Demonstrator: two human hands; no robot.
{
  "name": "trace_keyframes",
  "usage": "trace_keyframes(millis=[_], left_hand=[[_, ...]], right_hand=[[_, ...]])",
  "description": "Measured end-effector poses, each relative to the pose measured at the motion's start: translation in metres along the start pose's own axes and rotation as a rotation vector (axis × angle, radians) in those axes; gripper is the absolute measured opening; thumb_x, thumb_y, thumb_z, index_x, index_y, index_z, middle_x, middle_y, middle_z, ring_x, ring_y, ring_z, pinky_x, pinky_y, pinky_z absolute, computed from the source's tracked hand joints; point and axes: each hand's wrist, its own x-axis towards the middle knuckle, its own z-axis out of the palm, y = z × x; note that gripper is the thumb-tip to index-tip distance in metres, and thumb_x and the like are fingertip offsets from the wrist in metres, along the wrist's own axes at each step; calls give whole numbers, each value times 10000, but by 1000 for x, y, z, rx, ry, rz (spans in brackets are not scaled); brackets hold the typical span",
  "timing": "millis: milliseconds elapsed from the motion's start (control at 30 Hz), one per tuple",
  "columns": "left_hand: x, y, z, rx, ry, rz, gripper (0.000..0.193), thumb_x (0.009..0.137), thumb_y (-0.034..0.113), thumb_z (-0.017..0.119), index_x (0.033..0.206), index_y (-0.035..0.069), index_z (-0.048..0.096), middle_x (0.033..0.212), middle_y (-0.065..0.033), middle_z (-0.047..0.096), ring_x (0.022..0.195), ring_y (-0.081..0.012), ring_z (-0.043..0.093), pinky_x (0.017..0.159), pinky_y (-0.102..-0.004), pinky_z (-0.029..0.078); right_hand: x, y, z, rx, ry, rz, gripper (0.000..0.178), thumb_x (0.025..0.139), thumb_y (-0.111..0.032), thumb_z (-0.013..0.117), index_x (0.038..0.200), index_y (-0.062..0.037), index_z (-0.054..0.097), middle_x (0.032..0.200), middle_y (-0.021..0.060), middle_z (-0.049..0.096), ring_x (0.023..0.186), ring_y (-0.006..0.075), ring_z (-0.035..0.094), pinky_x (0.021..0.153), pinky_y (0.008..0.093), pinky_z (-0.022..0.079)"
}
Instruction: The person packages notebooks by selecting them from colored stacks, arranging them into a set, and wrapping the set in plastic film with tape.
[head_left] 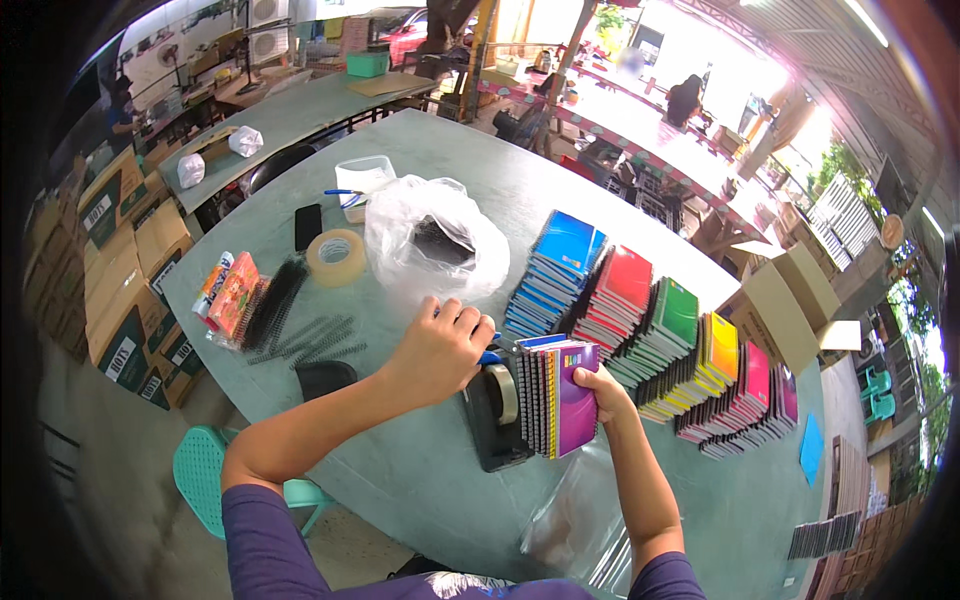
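Note:
My right hand point(604, 393) grips a bundle of spiral notebooks point(577, 405) upright on its edge, thumb on the purple front cover. Black and yellow coils of the bundle face left. My left hand point(440, 345) is curled closed just left of the bundle; a small blue piece shows by its fingers, too hidden to name. Under and beside the bundle lies a black tape dispenser point(497, 452) with a tape roll point(505, 393). Beyond the bundle, stacked notebooks stand in a slanting row: blue point(565, 243), red point(627, 275), green point(675, 312), yellow point(720, 345), pink point(755, 377) and purple point(788, 397).
Clear plastic sleeves point(575, 510) lie at the table's near edge. A plastic bag point(400, 225), tape roll point(336, 257), phone point(308, 228), white tub point(365, 175) and loose black coils point(300, 338) occupy the left. An open carton point(770, 320) stands at the right; a green stool point(205, 470) is below left.

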Motion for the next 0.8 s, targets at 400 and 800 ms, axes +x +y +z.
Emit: trace_keyframes(millis=[400, 800], left_hand=[[-4, -59, 26, 42, -20, -80, 450, 630, 254, 742, 1002, 69, 571, 885, -71, 561, 867, -230, 531, 779, -401, 391], [8, -105, 49, 139, -128, -96, 422, 598, 228, 748, 948, 69, 574, 871, -69, 564, 866, -235, 543, 815, -427, 401]], right_hand=[[75, -16, 19, -58, -39, 127, 568, 715, -267, 761, 1158, -13, 513, 1036, 93, 615, 910, 178, 623, 807, 332, 516], [128, -1, 5, 117, 86, 231, 473, 765, -253, 720, 1124, -8, 531, 974, 108, 640, 829, 209, 650, 745, 344, 545]])
